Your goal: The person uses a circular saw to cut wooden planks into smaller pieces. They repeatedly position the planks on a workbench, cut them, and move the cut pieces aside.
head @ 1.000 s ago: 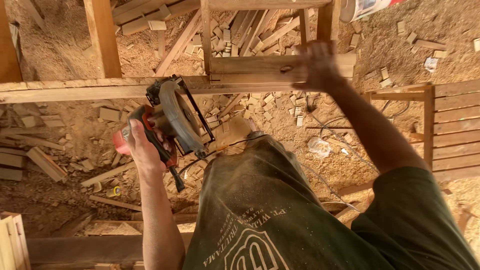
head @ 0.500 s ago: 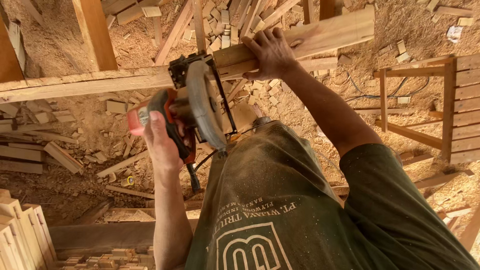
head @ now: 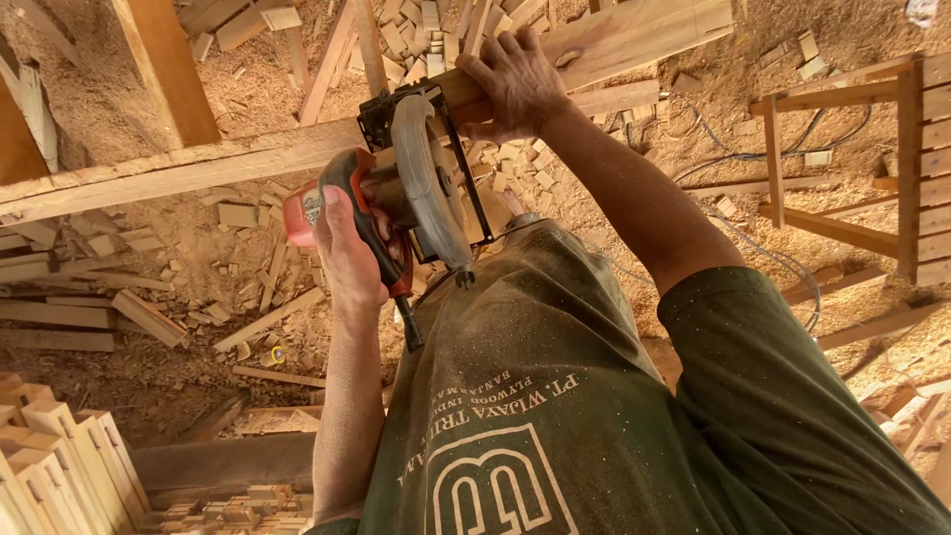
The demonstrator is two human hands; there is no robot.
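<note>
Left hand (head: 347, 253): my fingers are wrapped tight round the handle of the circular saw (head: 401, 193), thumb side up; I judge that full grip is what keeps the tool level
Right hand (head: 515, 84): pressed flat on the plank (head: 248, 159), fingers spread and curled over its far edge at about 1 o'clock from the saw, so the wood cannot shift; it sits just beside the saw's base, not touching the guard
Saw: at 12 o'clock from my chest, its base resting on the plank, the grey blade guard turned toward me, the red body at 9 o'clock of the guard; whether the blade is turning I cannot tell
Plank: a long pale board running from 9 o'clock to 2 o'clock across the view, lying under the saw and my right palm
Shirt (head: 555, 416): green, dusted with pale specks, filling the 6 o'clock side
Offcuts (head: 248, 213): small blocks and strips scattered in sawdust below the plank, from 9 to 12 o'clock
Stacked sticks (head: 59, 466): cut lengths standing together at 8 o'clock
Frame (head: 862, 168): a slatted wooden frame at 3 o'clock, well apart from my hands
</note>
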